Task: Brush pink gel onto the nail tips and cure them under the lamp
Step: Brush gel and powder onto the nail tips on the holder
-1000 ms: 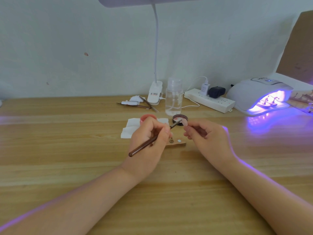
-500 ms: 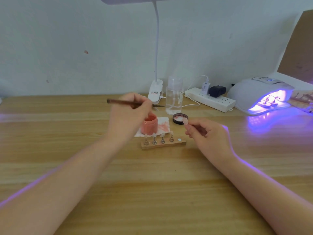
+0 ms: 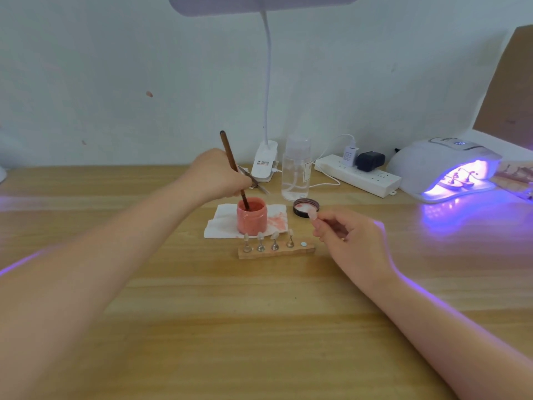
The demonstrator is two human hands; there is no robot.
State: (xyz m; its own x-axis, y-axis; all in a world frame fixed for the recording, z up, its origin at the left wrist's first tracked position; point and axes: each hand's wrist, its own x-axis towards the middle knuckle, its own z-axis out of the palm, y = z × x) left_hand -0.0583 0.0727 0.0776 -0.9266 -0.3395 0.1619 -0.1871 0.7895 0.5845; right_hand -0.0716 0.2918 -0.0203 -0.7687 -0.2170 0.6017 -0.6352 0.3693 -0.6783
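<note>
- Just above the middle of the frame, the left hand (image 3: pixel 217 176) is gripping a slim brown wooden brush (image 3: pixel 233 168), its fingers curled round the lower shaft while the handle is pointing up and tilting slightly to the left.
- The brush tip is dipping into the open pink gel jar (image 3: pixel 251 216), which is standing upright on a white paper towel (image 3: pixel 222 223) that is carrying a pink smear at its right side.
- Right of centre, the right hand (image 3: pixel 350 241) is pinching a small pale nail tip (image 3: pixel 312 214) between thumb and forefinger and holding it just in front of the round black jar lid (image 3: pixel 305 207), which is lying open side up; whether the tip is touching the lid is hard to tell.
- Below the jar, a short wooden holder block (image 3: pixel 277 251) is lying on the light wooden table (image 3: pixel 259 327), and four small stands with nail tips are sitting on it in a row.
- At the right edge, a white curing lamp (image 3: pixel 441 166) is glowing violet, with what look like more stands sitting inside its mouth.
- Behind the jar, a clear plastic bottle (image 3: pixel 296 168), a white clip-on desk lamp (image 3: pixel 264 163) and a white power strip (image 3: pixel 357 174) are standing along the wall.
</note>
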